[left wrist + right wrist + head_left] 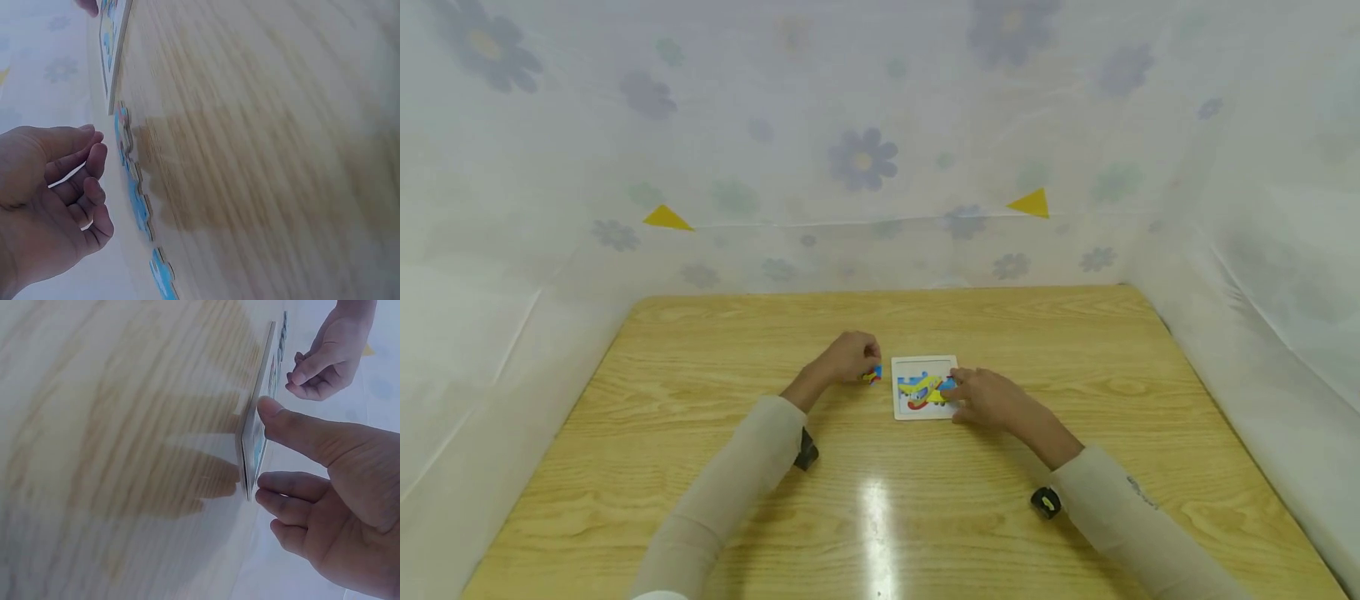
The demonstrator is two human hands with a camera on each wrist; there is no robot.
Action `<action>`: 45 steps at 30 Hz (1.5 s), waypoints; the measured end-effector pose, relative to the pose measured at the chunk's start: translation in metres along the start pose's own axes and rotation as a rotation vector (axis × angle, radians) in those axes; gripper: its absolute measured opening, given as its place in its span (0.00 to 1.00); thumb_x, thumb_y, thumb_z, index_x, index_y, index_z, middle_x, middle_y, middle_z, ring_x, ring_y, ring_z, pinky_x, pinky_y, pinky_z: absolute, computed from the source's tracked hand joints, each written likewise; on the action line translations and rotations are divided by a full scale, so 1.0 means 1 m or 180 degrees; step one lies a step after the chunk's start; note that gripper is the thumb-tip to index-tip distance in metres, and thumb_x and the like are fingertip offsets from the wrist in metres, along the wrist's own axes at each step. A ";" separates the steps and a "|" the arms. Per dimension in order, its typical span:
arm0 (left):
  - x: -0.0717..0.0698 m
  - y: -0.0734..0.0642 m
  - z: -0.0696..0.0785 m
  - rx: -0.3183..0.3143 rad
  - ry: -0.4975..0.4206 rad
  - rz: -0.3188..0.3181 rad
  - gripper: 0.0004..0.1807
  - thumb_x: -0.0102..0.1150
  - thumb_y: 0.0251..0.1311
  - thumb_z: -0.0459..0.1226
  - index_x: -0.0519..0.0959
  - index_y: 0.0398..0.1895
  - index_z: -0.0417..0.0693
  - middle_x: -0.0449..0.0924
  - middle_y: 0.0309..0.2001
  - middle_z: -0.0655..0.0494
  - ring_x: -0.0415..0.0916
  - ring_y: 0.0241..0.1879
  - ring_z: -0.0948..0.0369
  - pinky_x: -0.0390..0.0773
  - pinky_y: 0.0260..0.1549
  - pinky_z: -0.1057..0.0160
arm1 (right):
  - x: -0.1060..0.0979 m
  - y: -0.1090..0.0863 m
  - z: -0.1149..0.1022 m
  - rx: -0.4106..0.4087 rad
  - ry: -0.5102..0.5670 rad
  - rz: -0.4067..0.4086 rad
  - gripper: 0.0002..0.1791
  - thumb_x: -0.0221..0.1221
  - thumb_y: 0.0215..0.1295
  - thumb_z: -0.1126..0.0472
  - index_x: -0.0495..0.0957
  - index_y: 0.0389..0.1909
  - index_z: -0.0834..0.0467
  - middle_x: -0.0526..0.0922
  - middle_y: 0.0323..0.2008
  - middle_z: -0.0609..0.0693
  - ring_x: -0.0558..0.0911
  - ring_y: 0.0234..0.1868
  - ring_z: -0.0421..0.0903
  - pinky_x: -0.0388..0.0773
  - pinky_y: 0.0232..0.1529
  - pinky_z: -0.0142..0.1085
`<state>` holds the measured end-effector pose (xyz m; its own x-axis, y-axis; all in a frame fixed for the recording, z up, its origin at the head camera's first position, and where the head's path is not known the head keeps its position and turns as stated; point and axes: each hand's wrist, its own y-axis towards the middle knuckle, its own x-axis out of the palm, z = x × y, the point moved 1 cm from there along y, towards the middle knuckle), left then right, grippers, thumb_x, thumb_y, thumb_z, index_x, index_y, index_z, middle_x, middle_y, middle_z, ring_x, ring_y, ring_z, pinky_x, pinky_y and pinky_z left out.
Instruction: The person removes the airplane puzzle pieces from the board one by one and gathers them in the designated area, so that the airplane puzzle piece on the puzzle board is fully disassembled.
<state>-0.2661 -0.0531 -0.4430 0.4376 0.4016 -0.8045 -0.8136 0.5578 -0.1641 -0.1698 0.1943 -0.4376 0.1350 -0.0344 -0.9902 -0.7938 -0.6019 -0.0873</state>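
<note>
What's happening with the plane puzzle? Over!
Left hand by loose pieces, seems to hold nothing. Right hand at puzzle. Puzzle unfinished. Right fingers block part of its right side from above.

You have a puzzle tray (917, 416) lying flat, face up, its pale frame around a plane picture (921, 390) in yellow, red and blue. Loose puzzle pieces (134, 200), largely blue with knobbed edges, lie flat just left of the tray, apart from it.
</note>
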 end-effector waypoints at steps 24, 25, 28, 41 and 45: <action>0.024 0.006 0.030 0.0197 -0.0085 -0.0298 0.13 0.68 0.53 0.38 0.79 0.41 0.44 0.79 0.40 0.53 0.73 0.38 0.61 0.75 0.39 0.64 | 0.004 0.011 -0.004 0.0070 0.0282 -0.0107 0.22 0.63 0.60 0.53 0.79 0.55 0.54 0.68 0.62 0.71 0.72 0.60 0.68 0.70 0.60 0.54; 0.025 0.006 0.031 0.0212 -0.0059 -0.0307 0.14 0.69 0.53 0.38 0.79 0.41 0.44 0.79 0.41 0.53 0.73 0.38 0.61 0.75 0.39 0.65 | 0.004 0.012 -0.005 0.0062 0.0279 -0.0095 0.22 0.63 0.60 0.53 0.79 0.55 0.54 0.68 0.62 0.71 0.72 0.60 0.68 0.70 0.60 0.54; 0.026 0.006 0.032 0.0230 -0.0021 -0.0341 0.15 0.70 0.51 0.38 0.79 0.41 0.44 0.79 0.40 0.54 0.73 0.38 0.61 0.75 0.41 0.65 | 0.005 0.012 -0.006 0.0021 0.0273 -0.0052 0.23 0.63 0.60 0.53 0.78 0.56 0.54 0.68 0.62 0.71 0.72 0.60 0.68 0.70 0.59 0.54; 0.030 0.007 0.035 0.0215 0.0079 -0.0394 0.13 0.71 0.50 0.36 0.78 0.38 0.45 0.78 0.39 0.54 0.73 0.39 0.61 0.75 0.43 0.64 | 0.007 0.011 -0.009 -0.0024 0.0333 0.0006 0.22 0.63 0.59 0.53 0.79 0.55 0.55 0.70 0.61 0.70 0.72 0.60 0.65 0.70 0.59 0.54; 0.030 0.007 0.038 0.0184 0.0092 -0.0421 0.14 0.71 0.50 0.35 0.78 0.39 0.45 0.78 0.39 0.53 0.73 0.40 0.60 0.75 0.43 0.63 | 0.007 0.010 -0.010 -0.0013 0.0372 0.0004 0.22 0.63 0.60 0.54 0.79 0.55 0.55 0.70 0.61 0.70 0.73 0.60 0.66 0.71 0.58 0.53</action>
<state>-0.2443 -0.0099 -0.4464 0.5276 0.3011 -0.7943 -0.7258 0.6457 -0.2373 -0.1710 0.1799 -0.4439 0.2024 -0.1278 -0.9709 -0.7915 -0.6051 -0.0854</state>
